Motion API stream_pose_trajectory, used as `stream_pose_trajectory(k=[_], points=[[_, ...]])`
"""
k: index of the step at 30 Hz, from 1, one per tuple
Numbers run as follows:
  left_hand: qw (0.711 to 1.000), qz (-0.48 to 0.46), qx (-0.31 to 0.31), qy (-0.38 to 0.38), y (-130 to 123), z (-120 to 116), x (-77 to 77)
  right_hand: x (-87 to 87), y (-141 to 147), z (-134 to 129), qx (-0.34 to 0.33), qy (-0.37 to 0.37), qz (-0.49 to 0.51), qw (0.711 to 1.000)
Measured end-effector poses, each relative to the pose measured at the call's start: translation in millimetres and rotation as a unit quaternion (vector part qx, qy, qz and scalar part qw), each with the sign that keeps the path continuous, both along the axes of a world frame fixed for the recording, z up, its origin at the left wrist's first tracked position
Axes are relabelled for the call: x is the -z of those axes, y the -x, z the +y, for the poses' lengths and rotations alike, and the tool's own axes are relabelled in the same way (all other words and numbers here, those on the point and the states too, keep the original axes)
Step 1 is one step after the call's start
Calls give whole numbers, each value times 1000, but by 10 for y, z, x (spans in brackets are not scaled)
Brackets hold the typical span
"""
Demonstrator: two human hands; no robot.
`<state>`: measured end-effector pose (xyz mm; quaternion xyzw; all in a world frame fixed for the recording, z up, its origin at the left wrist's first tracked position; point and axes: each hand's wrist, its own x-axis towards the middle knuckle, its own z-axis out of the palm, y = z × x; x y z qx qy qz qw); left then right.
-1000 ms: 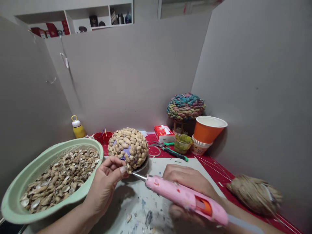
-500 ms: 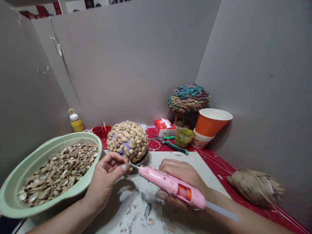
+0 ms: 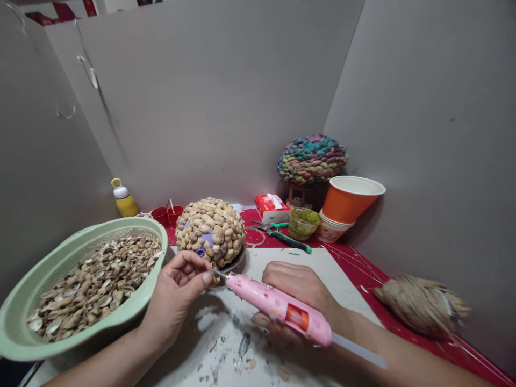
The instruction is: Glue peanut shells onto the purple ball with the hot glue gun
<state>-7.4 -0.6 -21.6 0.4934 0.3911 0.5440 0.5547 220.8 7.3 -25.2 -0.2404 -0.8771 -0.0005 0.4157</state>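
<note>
Left hand (image 3: 175,293): pinching shell (image 3: 216,278) | right hand (image 3: 301,285): gripping glue gun (image 3: 268,300) | ball (image 3: 223,228) (gappy): just beyond left

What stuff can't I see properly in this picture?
All in the head view:
Whether the nozzle touches the peanut shell: too small to tell.
Right hand: some fingers hidden by the pink glue gun.
Peanut-covered ball: lower left front hidden by the left hand.
Red things at top left: cut off by the top edge.

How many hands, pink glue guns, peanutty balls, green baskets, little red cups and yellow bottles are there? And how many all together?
Hands, left hand and right hand: 2
Pink glue gun: 1
Peanutty ball: 1
Green basket: 1
Red cups: 2
Yellow bottle: 1
Total: 8
</note>
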Motion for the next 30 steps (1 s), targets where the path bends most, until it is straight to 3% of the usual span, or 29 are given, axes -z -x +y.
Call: stream_pose_trajectory(k=[20, 30], points=[[1000, 6, 4, 3, 2, -4, 18, 10, 5, 13, 29, -73, -14, 997], [1000, -3, -4, 4, -17, -17, -4, -29, 15, -8, 33, -64, -14, 997]])
